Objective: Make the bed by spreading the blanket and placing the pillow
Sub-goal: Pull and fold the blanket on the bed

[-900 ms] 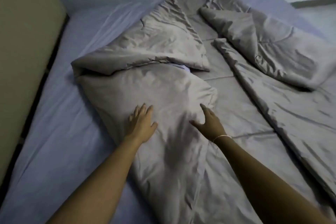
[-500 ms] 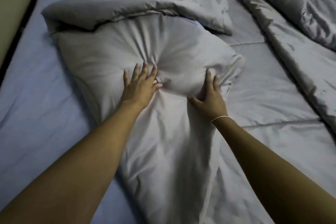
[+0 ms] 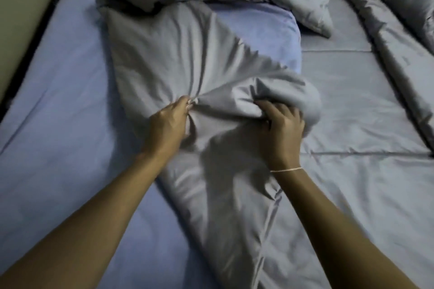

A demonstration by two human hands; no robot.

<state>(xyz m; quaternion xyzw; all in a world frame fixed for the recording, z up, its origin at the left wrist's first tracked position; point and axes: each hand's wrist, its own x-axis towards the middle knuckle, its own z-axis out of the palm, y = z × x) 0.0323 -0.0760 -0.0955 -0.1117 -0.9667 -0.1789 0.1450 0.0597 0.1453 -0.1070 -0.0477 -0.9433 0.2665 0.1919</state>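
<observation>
Both your arms reach forward, your left hand [image 3: 168, 122] pinching with bunched fingertips and your right hand [image 3: 283, 128] curled in a tight grip.

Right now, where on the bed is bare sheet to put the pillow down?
Bare sheet lies left of the blanket, up to the headboard. Centre and right are crowded: both hands, left and right, grip bunched blanket over the pillow.

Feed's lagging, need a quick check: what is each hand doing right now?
Left hand: closed, pinching a bunch of the grey blanket.
Right hand: closed, gripping a fold of the same blanket.
</observation>
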